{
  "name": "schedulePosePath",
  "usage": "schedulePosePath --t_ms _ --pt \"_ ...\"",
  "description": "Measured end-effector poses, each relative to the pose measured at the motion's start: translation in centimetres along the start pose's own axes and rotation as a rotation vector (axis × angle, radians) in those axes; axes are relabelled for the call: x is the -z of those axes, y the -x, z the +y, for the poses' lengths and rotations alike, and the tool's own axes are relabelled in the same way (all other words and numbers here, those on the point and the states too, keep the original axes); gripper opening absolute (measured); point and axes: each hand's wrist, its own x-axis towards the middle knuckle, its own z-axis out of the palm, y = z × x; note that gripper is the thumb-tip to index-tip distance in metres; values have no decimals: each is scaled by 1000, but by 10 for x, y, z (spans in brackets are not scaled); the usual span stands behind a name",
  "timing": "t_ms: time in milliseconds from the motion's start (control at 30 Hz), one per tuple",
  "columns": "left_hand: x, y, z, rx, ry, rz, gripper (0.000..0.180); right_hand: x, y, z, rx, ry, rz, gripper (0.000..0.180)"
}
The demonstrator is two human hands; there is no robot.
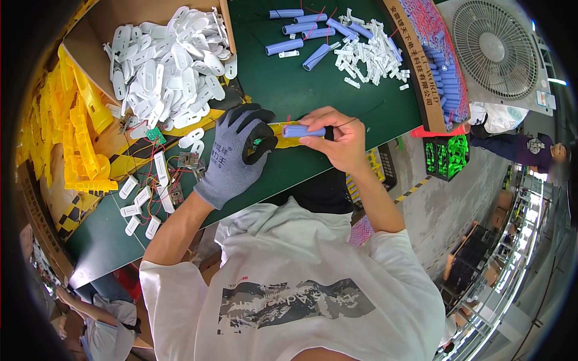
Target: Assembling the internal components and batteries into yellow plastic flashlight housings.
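Note:
My left hand [239, 147], in a grey and black work glove, is closed around one end of a yellow plastic housing [278, 130]. A bit of green circuit board shows between the gloved fingers. My bare right hand [338, 135] pinches a blue-purple cylindrical battery [296, 131] against the housing's other end. Whether the battery lies inside the housing or just over it, I cannot tell. A thin dark wire runs up and right from my right fingers. Both hands are above the front part of the green table [265, 90].
A cardboard box [90, 42] of white plastic covers [174, 66] stands back left. Yellow housings [84, 132] pile at far left; wired boards and white modules [161, 168] lie nearer. Loose batteries [299, 28] and small white clips [373, 57] lie behind, beside a box of batteries [442, 78] and a fan [495, 48].

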Motion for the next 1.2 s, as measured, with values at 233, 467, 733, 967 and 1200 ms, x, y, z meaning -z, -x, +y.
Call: schedulePosePath --t_ms 233,467,733,967,1200 --pt "4 1 3 32 26 -23 25 -5 -3 -10 -17 279 -43 26" --pt "8 -3 2 13 49 -91 26 2 -9 -4 355 582 -136 27" --pt "4 -1 2 42 -4 -69 31 0 -13 -19 379 741 -146 22" --pt "13 -4 12 -107 -42 -37 48 1 -8 -18 51 511 -187 15" --pt "-1 -2 14 -94 -197 13 24 36 -16 -27 33 326 -81 15"
